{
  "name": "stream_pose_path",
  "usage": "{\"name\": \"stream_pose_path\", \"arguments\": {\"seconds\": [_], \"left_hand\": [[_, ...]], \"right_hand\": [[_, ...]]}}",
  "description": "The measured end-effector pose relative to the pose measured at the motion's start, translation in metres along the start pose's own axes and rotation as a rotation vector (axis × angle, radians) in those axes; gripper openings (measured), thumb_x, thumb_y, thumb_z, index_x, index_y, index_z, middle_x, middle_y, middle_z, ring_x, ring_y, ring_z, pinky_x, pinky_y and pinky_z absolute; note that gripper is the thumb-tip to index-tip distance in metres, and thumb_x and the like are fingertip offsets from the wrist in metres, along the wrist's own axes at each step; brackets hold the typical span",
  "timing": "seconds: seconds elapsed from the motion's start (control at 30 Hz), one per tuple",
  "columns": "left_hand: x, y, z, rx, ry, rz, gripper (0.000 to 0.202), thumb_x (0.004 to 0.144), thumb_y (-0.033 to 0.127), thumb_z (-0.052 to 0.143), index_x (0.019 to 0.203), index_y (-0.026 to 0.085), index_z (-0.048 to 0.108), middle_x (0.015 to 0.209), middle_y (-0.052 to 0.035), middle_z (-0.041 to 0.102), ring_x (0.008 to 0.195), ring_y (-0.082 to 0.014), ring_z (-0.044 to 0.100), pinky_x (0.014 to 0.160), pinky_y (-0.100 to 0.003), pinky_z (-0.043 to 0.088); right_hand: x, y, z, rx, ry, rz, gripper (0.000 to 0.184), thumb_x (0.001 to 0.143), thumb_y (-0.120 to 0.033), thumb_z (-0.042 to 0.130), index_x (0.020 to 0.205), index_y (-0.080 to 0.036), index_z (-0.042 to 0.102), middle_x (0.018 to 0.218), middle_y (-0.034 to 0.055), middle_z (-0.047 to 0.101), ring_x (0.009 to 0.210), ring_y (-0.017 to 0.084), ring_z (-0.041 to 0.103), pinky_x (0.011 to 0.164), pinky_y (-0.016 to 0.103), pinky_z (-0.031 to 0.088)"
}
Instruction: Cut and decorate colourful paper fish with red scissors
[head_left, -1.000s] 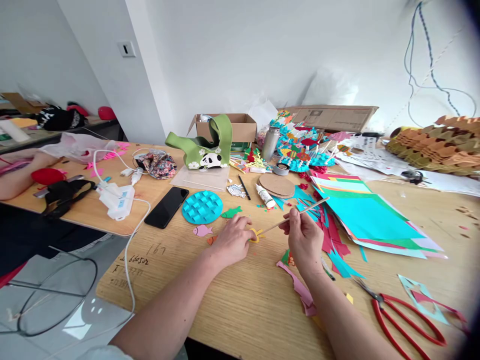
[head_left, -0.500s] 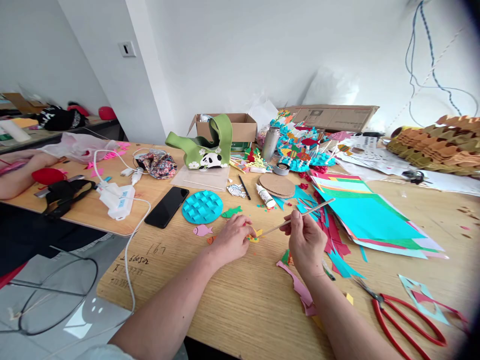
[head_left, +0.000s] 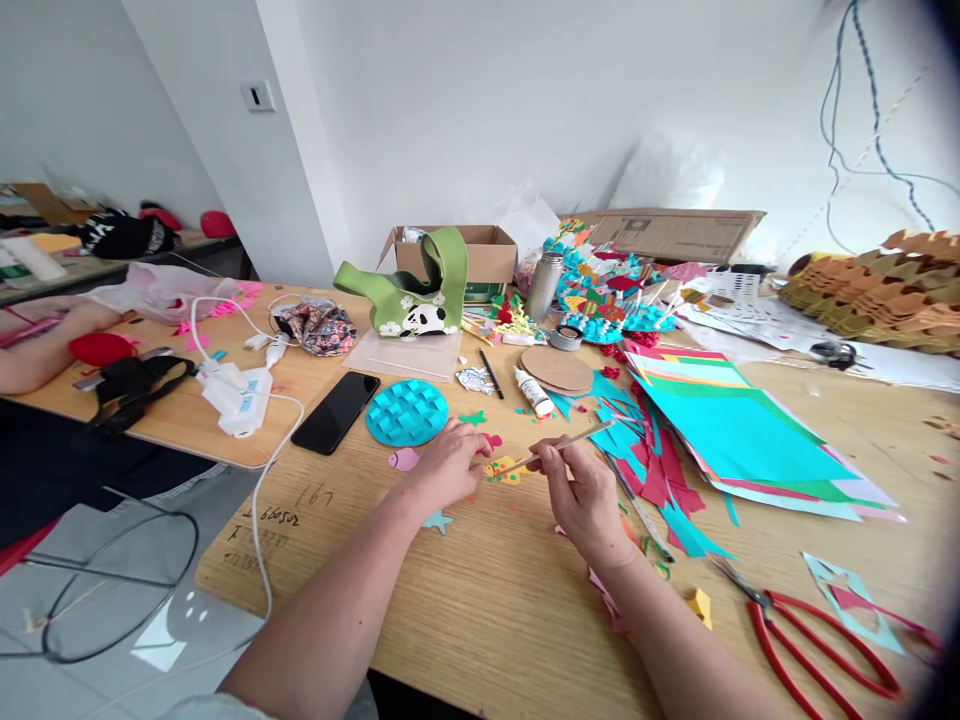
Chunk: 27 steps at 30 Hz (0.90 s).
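- Table (head_left: 480,610): pale wood, fine straight grain, strewn with paper offcuts.
- Red-handled scissors (head_left: 825,650) lie flat at the near right, well apart from both hands.
- Teal paper star (head_left: 437,520) lies flat beside the left wrist.
- Right hand (head_left: 581,490): fingers (head_left: 551,458) pinched narrow on a thin wooden stick (head_left: 589,435), slanted, its low tip down at the yellow paper cutout (head_left: 504,470).
- Left hand (head_left: 446,465): fingers (head_left: 474,452) loosely bent, tips down on the table at the cutout's left edge, gripping nothing I can make out.
- The cutout lies flat between the two hands, closer to the left fingertips.
- Pink paper fish (head_left: 403,459) lies just left of the left hand.
- Further back: a round blue disc of woven paper (head_left: 406,412), ridged, and a glossy black phone (head_left: 335,411).
- On the right, a fanned stack of coloured sheets (head_left: 739,435), teal on top.
- Far: a green felt bag (head_left: 412,290) with a panda on it.
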<state>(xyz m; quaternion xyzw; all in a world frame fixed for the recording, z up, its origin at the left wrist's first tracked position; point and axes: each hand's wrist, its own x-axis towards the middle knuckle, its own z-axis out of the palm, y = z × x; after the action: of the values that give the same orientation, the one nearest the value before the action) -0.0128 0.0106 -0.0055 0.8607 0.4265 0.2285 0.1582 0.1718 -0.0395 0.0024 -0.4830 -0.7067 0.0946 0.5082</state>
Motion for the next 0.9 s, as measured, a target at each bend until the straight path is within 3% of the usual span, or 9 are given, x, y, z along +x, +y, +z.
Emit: {"name": "stream_pose_path", "arguments": {"seconds": [0.9], "left_hand": [[-0.0005,0.0079,-0.0033,0.020,-0.035,-0.017,0.016,0.075,0.012,0.060,0.089,0.019,0.064,0.093,-0.0047,0.065,0.098,-0.0221,0.052,0.091,-0.036,0.041]], "right_hand": [[-0.0008,-0.0039,0.0020,-0.008,-0.027,-0.004,0.024,0.094,-0.029,0.042,0.077,-0.020,0.057,0.070,0.0030,0.063,0.064,0.015,0.060,0.060,0.027,0.046]]}}
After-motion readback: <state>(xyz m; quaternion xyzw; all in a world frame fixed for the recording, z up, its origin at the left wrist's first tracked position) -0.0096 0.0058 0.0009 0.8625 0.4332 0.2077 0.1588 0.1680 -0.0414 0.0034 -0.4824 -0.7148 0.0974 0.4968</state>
